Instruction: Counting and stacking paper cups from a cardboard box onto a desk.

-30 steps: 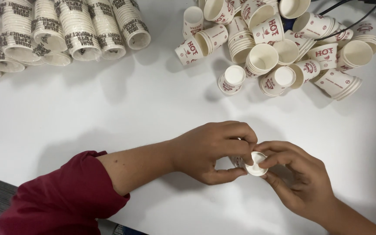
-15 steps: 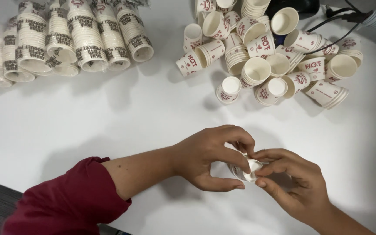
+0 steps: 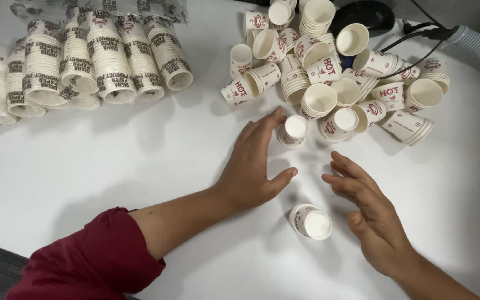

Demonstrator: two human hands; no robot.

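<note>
left hand (image 3: 254, 166): open, flat on the surface (image 3: 112, 161), fingertips beside a small cup (image 3: 293, 130)
right hand (image 3: 370, 214): open, empty
stack of cups (image 3: 310, 221): lying on its side between the hands, untouched
done: that one stack looks finished
left: loose cup pile (image 3: 340, 83) behind, still big
far left: wrapped sleeves (image 3: 90, 61)

Wrapped cup stacks (image 3: 84, 61) lie at upper left of the surface (image 3: 112, 166) — a loose cup pile (image 3: 334, 72) at upper right. One cup (image 3: 310, 221) lies lower centre, between both hands — another cup (image 3: 293, 130) just below the pile.
</note>
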